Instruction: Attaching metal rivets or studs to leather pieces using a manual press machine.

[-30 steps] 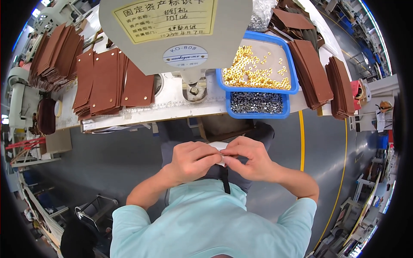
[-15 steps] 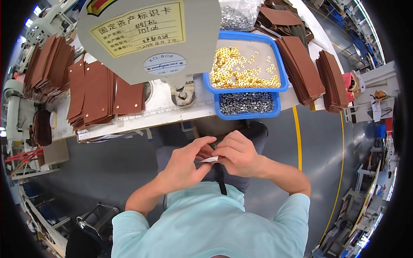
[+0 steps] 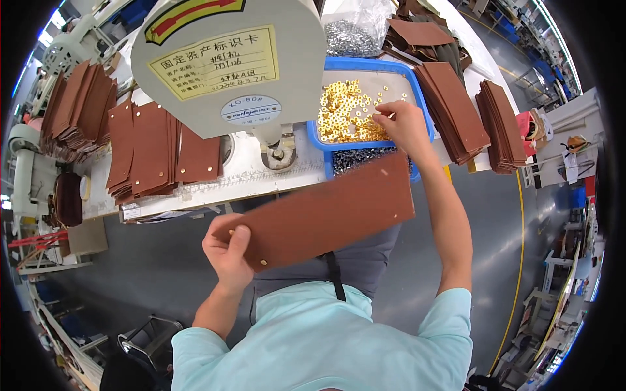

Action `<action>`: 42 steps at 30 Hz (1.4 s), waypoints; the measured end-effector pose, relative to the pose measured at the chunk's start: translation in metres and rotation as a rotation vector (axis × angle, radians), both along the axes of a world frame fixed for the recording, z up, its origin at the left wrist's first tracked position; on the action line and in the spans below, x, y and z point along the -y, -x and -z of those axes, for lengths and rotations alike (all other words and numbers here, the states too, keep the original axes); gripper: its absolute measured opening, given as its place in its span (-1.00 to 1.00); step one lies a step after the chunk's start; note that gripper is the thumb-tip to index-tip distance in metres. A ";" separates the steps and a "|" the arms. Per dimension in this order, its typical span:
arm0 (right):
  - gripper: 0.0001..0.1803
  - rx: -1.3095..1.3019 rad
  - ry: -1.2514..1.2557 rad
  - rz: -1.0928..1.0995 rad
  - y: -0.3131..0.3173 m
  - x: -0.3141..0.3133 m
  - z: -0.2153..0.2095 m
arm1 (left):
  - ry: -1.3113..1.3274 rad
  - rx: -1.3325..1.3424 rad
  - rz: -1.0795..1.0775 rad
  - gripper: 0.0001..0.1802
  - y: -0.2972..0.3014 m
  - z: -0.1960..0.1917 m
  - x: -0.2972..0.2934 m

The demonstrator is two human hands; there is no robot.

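Observation:
My left hand grips one end of a flat brown leather panel, thumb on top. The panel slants up to the right above my lap, with small gold studs near its left end and two small holes at its right end. Over the right part of a blue tray is my right hand, thumb and fingers bent together at the loose gold ring-shaped eyelets. Whether an eyelet is between the fingertips cannot be made out. The panel partly covers a lower blue tray of dark metal pieces.
A riveting machine stands at the table's front, its tip above a round base. Studded brown panels lie left of it. More panel stacks are right of the trays. A clear bag of silver pieces sits behind.
My hands were together above my lap around a small pale edge. Now they are apart: the left holds the panel spread out, and the right has moved up to the tray of eyelets.

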State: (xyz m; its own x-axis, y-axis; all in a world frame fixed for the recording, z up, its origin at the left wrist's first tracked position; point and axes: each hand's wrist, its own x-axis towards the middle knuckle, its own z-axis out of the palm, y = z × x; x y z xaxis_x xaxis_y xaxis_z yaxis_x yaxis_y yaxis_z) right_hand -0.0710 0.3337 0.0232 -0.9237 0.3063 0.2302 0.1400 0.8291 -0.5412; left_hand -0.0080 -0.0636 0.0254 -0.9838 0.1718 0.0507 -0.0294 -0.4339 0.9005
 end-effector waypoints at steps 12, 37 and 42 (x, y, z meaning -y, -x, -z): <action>-0.86 -0.082 0.005 0.001 -0.008 0.023 -0.015 | -0.159 0.851 0.224 -0.70 -0.057 0.068 -0.024; -0.88 0.053 0.517 -0.350 -0.102 0.113 -0.013 | 0.174 0.192 0.581 -0.59 0.003 0.036 -0.077; -0.85 -0.018 0.447 -0.340 -0.111 0.119 -0.014 | 0.254 0.020 0.501 -0.62 0.002 0.027 -0.079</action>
State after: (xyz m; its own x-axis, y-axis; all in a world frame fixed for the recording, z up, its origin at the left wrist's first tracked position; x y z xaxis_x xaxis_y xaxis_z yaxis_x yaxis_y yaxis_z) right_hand 0.0402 0.2144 0.0374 -0.9847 0.0637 0.1624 -0.1070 0.5152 -0.8504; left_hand -0.0100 0.0157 -0.0016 -0.7794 0.6225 -0.0711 -0.1943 -0.1323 0.9720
